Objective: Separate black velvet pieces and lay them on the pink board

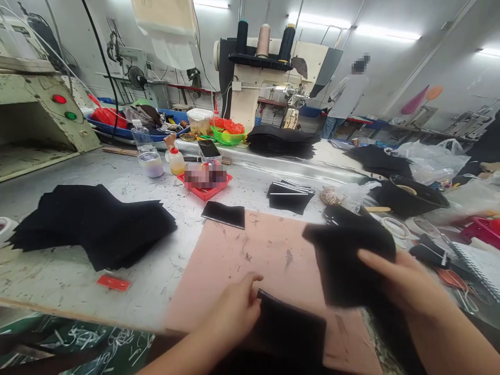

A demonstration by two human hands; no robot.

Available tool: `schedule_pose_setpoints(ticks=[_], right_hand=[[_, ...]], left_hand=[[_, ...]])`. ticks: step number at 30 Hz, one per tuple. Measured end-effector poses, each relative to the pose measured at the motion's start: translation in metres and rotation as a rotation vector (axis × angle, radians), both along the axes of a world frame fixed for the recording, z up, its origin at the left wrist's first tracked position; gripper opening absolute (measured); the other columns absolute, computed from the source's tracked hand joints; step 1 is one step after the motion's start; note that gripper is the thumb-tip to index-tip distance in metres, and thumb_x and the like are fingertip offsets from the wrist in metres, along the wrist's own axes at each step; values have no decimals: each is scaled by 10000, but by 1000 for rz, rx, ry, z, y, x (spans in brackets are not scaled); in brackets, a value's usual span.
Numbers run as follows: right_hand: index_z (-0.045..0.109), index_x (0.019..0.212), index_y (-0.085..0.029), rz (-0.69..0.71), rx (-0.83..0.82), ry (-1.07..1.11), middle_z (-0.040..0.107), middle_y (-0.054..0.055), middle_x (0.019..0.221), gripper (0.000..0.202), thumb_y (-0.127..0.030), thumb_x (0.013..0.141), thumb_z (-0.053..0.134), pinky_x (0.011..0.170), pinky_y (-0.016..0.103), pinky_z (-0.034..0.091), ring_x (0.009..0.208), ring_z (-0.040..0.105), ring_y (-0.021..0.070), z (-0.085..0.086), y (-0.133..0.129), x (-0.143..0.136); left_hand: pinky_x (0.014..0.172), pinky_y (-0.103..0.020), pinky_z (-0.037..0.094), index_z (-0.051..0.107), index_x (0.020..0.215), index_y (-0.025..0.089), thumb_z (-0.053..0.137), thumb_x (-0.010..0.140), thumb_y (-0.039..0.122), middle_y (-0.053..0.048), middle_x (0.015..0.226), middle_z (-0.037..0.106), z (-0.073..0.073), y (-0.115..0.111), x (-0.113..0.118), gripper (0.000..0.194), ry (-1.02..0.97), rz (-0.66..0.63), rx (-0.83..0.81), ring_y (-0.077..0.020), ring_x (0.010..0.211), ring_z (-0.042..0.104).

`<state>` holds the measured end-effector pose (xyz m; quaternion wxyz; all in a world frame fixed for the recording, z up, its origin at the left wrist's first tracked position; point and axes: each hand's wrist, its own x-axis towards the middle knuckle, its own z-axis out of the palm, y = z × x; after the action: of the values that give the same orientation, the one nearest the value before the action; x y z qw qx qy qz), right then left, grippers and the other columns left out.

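Observation:
My right hand (406, 281) grips a black fabric piece (344, 255), thumb on top, raised over the right side of the pink sheet (269, 250). The piece is slightly blurred. My left hand (240, 307) has its fingers closed at the left corner of another black rectangular piece (292, 328) near the table's front edge; the lower part of that piece runs into shadow. A small black rectangle (224, 214) lies flat at the far left corner of the pink sheet. Behind the sheet sits a small stack of black pieces with white strips (291, 195).
A large pile of black cut pieces (94, 224) covers the left of the table, with a red plate (113, 283) before it. Bottles (150, 162) and a red basket (205, 190) stand behind. A sewing machine (273, 78) rises at the back; a person (346, 99) stands beyond.

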<state>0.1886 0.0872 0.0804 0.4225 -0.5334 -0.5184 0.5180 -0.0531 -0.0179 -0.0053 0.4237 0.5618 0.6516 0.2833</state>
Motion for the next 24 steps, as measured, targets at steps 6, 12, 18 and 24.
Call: schedule_pose_setpoints(ticks=[6,12,18,24], right_hand=[[657,902,-202,165,-9,-13,705,76,976,401,-340,545,777,849,455,494,932,637,291,-28,29,-36],[606,1088,-262,376,-104,-85,668,37,1095,427,-254,668,679,923,457,461,1028,607,260,-70,-14,-38],[529,1213,-239,412,-133,-220,610,61,1195,503,-335,732,641,965,445,430,1132,537,265,-73,-26,-31],[542,1186,-221,496,-29,-343,614,68,1186,467,-356,743,604,944,440,451,1130,536,284,-74,-24,-31]], left_hand=[[525,-268,450,515,1149,149,369,819,105,-36,727,599,4,-12,-4,364,591,-233,356,-165,579,556],[723,-334,492,589,1019,132,500,827,195,-98,938,642,3,-27,-16,220,649,-467,785,-217,837,594],[832,-351,418,584,1097,115,411,890,356,-98,1091,647,-9,-35,-9,362,732,-429,857,-237,990,581],[864,-356,364,580,1112,116,306,915,427,-98,1108,644,-7,-36,-6,459,804,-455,787,-238,1004,578]])
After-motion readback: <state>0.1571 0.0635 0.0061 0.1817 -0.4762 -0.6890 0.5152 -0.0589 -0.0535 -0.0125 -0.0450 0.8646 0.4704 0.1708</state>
